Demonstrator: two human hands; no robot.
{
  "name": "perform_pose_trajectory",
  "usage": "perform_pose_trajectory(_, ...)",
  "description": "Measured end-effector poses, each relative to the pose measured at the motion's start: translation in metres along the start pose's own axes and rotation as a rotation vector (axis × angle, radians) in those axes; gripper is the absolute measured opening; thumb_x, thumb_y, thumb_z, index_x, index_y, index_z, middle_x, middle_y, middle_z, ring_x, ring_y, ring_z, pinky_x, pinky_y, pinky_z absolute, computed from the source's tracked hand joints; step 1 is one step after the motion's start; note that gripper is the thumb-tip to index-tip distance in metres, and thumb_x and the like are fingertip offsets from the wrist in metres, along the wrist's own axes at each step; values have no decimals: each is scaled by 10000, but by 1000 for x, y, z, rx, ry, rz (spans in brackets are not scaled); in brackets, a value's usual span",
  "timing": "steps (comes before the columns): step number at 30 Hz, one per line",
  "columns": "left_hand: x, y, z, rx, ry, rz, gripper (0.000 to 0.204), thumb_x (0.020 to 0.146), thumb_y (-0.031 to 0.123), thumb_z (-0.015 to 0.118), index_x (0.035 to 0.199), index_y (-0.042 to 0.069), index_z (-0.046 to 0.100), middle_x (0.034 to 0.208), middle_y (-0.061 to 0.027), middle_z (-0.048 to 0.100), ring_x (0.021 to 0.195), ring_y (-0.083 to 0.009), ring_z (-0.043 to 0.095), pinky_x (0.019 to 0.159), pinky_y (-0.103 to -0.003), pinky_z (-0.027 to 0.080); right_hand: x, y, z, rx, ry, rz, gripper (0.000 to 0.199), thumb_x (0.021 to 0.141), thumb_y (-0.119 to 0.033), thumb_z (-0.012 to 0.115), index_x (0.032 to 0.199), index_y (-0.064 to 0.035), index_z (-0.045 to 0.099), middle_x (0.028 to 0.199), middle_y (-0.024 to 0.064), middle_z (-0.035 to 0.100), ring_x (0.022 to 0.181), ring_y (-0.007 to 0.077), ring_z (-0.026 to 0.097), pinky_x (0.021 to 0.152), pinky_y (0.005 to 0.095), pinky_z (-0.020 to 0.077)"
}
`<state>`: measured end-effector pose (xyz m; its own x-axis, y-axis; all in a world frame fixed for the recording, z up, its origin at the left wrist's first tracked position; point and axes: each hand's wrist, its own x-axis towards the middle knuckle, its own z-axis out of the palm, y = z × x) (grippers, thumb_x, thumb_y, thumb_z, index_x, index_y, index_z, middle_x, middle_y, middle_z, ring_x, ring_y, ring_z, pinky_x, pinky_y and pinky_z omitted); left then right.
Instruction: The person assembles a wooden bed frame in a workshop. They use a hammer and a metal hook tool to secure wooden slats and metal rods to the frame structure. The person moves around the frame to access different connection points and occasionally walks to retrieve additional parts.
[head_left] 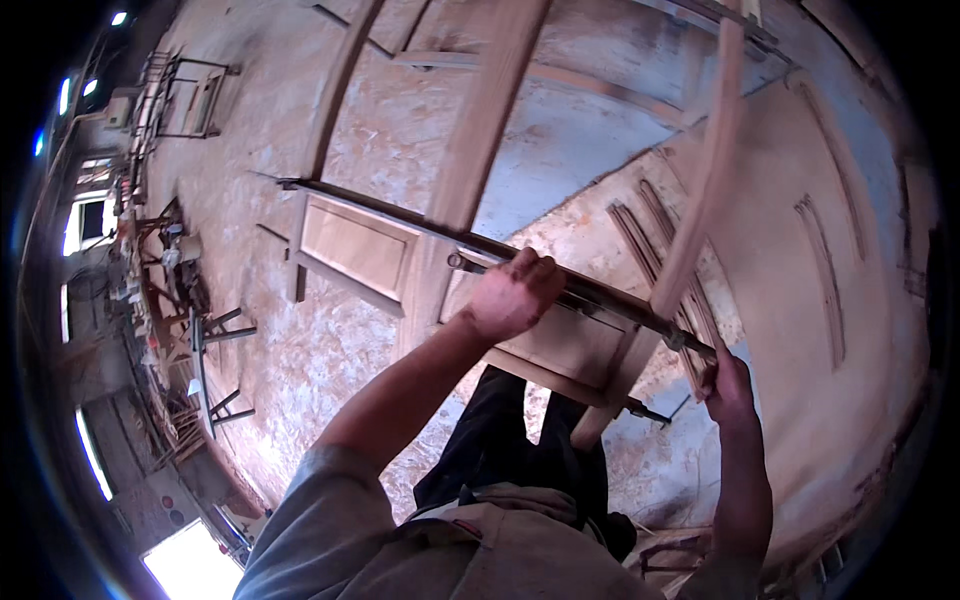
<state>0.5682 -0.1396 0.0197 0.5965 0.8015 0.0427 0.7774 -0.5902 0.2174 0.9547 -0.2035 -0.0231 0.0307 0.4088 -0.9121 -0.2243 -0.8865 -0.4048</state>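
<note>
A long dark bar clamp (385,213) lies across a bare wooden door frame (480,130). My left hand (515,295) is closed over the middle of the clamp's bar. A dark metal piece with a ringed end (457,261) juts out beside that fist; its kind is unclear. At the clamp's right end, my right hand (728,385) has its fingers wrapped around the screw end. Below the bar sit two wooden panels, a left panel (355,243) and a right panel (570,345) partly behind my left hand.
A second clamp end (648,411) sticks out under the frame near my legs. Another clamp (735,20) crosses the frame's far end. Loose wooden strips (640,240) lie on the right. Dark metal stands (215,345) and a cluttered bench (165,285) stand at the left.
</note>
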Motion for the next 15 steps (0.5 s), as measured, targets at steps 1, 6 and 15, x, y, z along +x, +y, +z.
perform_pose_trajectory(1, 1, -1, 1, -17, 18, 27, 218, 735, 109, 594, 950, 76, 613, 958, -41, 604, 883, -214, 556, 668, -311, 528, -10, -7, 15, 43, 95, 18, 335, 977, -384, 490, 910, -58, 529, 459, 24, 443, 333, 118, 379, 321, 274, 302)
perform_pose_trajectory(6, 3, 7, -1, -64, -2, -103, 224, 765, 121, 554, 979, 73, 597, 984, -44, 598, 911, -226, 554, 701, -324, 524, -32, 32, 6, -229, -43, -591, 401, 841, -82, 669, 1217, -49, 535, 803, 32, 540, 718, 123, 527, 607, 256, 452)
perform_pose_trajectory(15, 5, 8, 4, -30, 14, -103, 224, 757, 42, 578, 974, 71, 625, 1023, -49, 637, 908, -238, 593, 725, -342, 539, -52, -25, 10, -1384, 60, -1394, 284, 654, -139, 782, 857, -40, 610, 1095, 138, 628, 1082, 304, 581, 898, 400, 490)
